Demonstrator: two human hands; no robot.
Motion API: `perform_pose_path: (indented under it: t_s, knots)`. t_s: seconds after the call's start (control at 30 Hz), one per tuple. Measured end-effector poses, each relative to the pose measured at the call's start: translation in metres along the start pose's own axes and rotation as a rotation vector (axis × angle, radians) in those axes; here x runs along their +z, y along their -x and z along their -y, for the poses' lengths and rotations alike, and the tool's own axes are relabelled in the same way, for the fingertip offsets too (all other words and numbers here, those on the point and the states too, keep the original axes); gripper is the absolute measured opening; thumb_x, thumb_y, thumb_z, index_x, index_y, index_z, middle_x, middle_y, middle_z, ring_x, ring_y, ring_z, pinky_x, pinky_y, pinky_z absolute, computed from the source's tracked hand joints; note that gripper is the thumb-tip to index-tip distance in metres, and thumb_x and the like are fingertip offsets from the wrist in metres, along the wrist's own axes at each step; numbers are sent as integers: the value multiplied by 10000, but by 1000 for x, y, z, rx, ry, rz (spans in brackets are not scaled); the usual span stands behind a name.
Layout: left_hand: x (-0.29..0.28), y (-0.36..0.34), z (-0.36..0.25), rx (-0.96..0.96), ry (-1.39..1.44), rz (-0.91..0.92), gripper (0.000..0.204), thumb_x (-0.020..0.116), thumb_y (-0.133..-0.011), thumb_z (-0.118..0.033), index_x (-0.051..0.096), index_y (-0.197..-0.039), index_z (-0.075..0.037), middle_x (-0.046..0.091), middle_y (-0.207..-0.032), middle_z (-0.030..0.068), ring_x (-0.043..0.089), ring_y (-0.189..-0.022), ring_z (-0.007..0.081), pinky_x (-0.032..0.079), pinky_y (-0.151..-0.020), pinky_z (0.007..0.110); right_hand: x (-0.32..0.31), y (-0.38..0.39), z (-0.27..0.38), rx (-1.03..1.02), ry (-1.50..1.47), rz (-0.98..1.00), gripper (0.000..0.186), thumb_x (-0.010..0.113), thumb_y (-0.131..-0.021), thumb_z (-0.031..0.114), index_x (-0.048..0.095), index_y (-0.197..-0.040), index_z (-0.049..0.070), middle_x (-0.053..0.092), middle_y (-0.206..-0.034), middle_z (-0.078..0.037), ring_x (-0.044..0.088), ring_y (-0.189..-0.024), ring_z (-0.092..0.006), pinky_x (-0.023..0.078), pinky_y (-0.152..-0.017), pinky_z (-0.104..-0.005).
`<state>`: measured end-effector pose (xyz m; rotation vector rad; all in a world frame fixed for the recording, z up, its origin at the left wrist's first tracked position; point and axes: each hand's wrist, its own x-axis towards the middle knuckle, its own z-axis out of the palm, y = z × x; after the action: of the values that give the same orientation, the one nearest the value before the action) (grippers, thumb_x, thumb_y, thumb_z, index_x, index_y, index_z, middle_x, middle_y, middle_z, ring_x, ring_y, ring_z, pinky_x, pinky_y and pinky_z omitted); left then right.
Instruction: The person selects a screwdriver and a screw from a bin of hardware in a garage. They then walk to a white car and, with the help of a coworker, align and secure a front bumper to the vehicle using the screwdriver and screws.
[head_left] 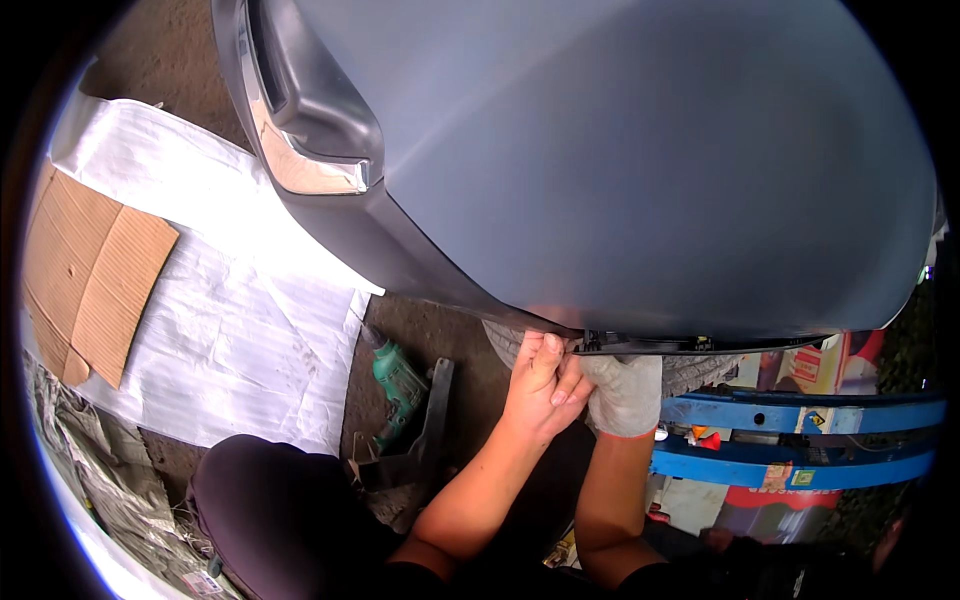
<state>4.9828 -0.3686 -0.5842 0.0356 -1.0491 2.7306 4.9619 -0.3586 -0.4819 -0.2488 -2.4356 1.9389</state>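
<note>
Large grey panel (640, 180) lies far centre to right, my bare left hand (545, 385) curled at its near edge, gloved right hand (622, 395) beside it, fingers hidden, either grip untellable; I judge edge-working under way, next needing steady two-handed control.

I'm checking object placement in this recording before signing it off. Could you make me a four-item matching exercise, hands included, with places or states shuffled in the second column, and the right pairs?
Column one
1. Left hand
2. Green power drill
3. Right hand
4. Flat brown corrugated cardboard

Column two
A. Covered by a pale grey glove
B. Lying on the white sheet
C. Bare, at the lower edge of the smooth, curved, dark grey panel
D. On the dark ground

Right pairs: 1-C, 2-D, 3-A, 4-B
</note>
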Motion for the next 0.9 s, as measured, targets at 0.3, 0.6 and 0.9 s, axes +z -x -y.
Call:
perform_pose_path:
  t_s: [0.3,0.6,0.9]
  knots:
    - [-4,-1,4,-34,-122,-38,326,569,-928,-440,516,-1197,-262,617,-1077,-78,341,-409,42,307,-454,204,-7,-6,2,21,75,29,415,677,-704,-162,550,-1087,-65,644,-864,-159,635,-596,-208,528,-507,-295]
    - [9,-1,3,4,-98,-42,443,662,-897,-286,428,-1260,-188,537,-1139,-40,408,-469,36,349,-484,196,-4,-9,3,34,56,17,407,682,-702,-158,562,-1076,-56,648,-877,-144,641,-626,-200,533,-535,-294]
    - [16,-8,4,76,-135,-22,248,675,-886,-253,502,-1029,-149,525,-861,-51,404,-473,51,342,-487,211,-14,4,-4,-134,166,-226,388,698,-699,-144,583,-1053,-35,653,-896,-115,645,-690,-186,538,-599,-292]
